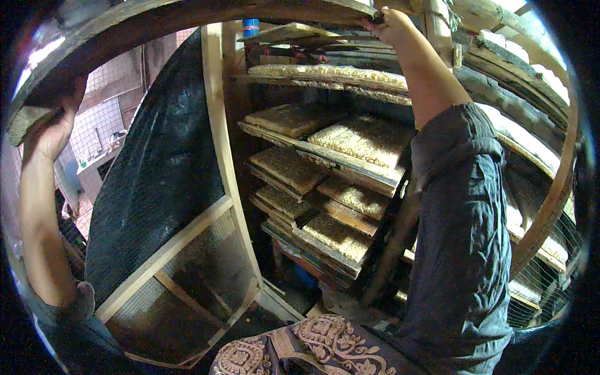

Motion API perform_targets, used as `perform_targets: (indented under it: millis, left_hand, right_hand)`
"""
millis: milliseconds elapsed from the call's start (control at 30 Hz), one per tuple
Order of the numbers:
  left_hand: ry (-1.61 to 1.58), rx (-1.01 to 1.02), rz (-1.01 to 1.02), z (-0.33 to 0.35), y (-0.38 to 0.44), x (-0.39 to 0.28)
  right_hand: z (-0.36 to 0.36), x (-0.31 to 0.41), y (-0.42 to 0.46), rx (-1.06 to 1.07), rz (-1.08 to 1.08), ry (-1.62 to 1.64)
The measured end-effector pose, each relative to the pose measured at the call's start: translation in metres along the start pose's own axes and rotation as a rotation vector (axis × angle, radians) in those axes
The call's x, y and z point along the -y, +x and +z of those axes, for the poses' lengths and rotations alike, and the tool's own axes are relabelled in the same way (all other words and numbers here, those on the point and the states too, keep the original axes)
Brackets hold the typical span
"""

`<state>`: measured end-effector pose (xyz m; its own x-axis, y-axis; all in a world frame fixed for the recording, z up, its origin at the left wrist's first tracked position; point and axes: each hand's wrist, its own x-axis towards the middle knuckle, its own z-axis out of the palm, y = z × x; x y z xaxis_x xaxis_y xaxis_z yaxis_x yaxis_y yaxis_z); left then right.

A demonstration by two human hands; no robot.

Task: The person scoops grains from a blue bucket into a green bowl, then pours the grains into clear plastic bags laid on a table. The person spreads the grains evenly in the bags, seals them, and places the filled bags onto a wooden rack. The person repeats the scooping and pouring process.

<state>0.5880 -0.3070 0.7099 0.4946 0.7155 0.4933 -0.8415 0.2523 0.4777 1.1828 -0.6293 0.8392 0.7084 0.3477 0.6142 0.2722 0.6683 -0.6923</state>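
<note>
Both arms are raised. At the far left my left hand (56, 131) grips the end of a long wooden board (187, 13), which looks bent along the top of the view. My right hand (390, 26) holds the board's other end at the upper right, beside an upright pole (437, 28). The board's upper face is hidden. Below it stands a rack of wooden boards bearing pale, grainy slabs. One slab (358, 138) lies in light on a middle board (328, 157); a darker slab (290, 118) is beside it.
A wood-framed mesh panel (218, 117) with dark sheeting (159, 140) stands at the left. More loaded shelves (520, 56) rise at the right behind wire mesh (553, 276). A tiled counter (96, 161) is beyond the panel, and a blue container (251, 27) sits high up.
</note>
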Motion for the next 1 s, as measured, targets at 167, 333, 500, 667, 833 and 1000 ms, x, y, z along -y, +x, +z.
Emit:
perform_targets:
  millis: [167, 333, 500, 667, 833, 1000]
  left_hand:
    - [-0.1, 0.021, -0.073, -0.001, 0.029, 0.046]
    - [-0.175, 0.014, -0.1, -0.015, 0.044, 0.07]
    - [-0.173, 0.021, -0.011, 0.009, 0.039, 0.041]
    - [-0.404, 0.13, -0.186, -0.002, 0.07, 0.13]
    - [-0.099, -0.118, 0.193, 0.064, 0.064, 0.177]
    - [-0.261, 0.223, 0.086, 0.074, 0.106, 0.227]
  right_hand:
    - [-0.044, -0.002, 0.026, -0.036, 0.078, 0.001]
    - [-0.02, -0.011, -0.002, -0.112, 0.072, 0.037]
    - [0.021, -0.021, -0.022, -0.023, 0.105, 0.037]
    - [-0.018, 0.005, -0.037, -0.039, 0.075, -0.234]
    - [-0.013, -0.002, -0.037, -0.118, 0.322, -0.341]
    - [0.037, 0.027, -0.131, -0.128, 0.047, -0.758]
